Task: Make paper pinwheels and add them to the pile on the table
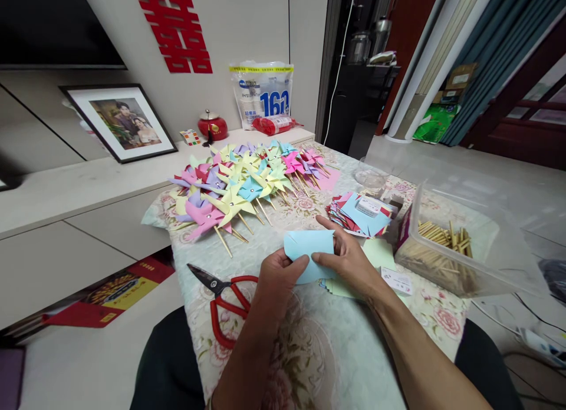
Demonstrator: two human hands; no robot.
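Between my two hands, above the flowered tablecloth, is a light blue sheet of paper point(312, 245), bent over at its top with short slits showing. My left hand point(283, 268) pinches its left side, thumb on the front face. On the right edge, my right hand point(342, 254) grips it with the thumb in front; the index finger sticks up behind. Red-handled scissors point(223, 298) lie with blades parted to the left of my left hand. Under and beside my right hand are pale green paper sheets point(379, 254) and a small white box point(396, 280).
Many finished paper pinwheels point(234, 201) on sticks cover the table's far left. Cut coloured papers point(349, 212) lie at the right, near a clear plastic bin point(435, 268) of wooden sticks point(444, 236). A framed photo point(128, 124) and a red pot point(213, 127) stand on the cabinet behind.
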